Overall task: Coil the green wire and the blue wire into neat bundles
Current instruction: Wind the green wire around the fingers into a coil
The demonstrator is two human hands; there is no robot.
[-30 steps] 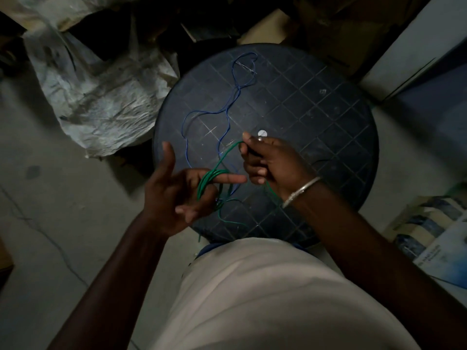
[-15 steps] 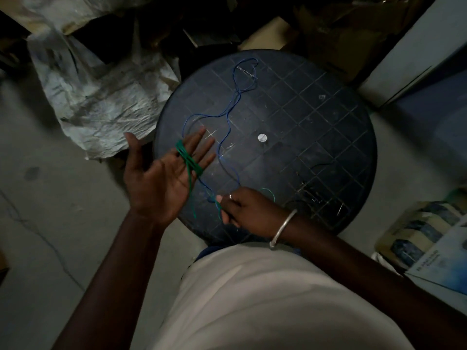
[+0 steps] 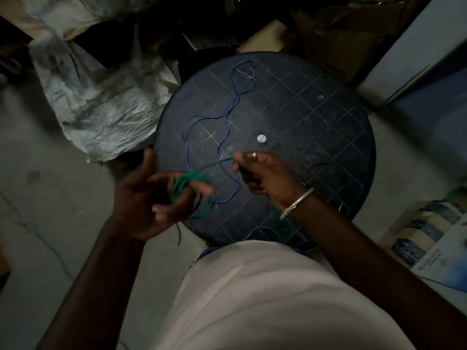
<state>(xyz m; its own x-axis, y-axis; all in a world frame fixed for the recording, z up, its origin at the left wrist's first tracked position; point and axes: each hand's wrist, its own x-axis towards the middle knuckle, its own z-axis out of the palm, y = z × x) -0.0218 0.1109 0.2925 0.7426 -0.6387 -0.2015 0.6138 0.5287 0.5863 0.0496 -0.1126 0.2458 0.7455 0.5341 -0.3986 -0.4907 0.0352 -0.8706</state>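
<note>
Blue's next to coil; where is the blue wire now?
The blue wire lies loose on the round black table, left of centre, its near end between the left hand and right hand.

Dim room, pale concrete floor [image 3: 50,223], round dark grid-patterned table [image 3: 316,117] beyond the hands, crumpled white sack [image 3: 106,102] ahead-left, cardboard boxes [image 3: 341,34] behind, pale wall [image 3: 404,59] ahead-right.

The person wore a light, plain shirt [image 3: 265,299] with bare arms, a thin silver bangle [image 3: 297,203] around the wrist of the right hand [image 3: 265,176], and a small ring [image 3: 254,155] on one finger of it.
</note>
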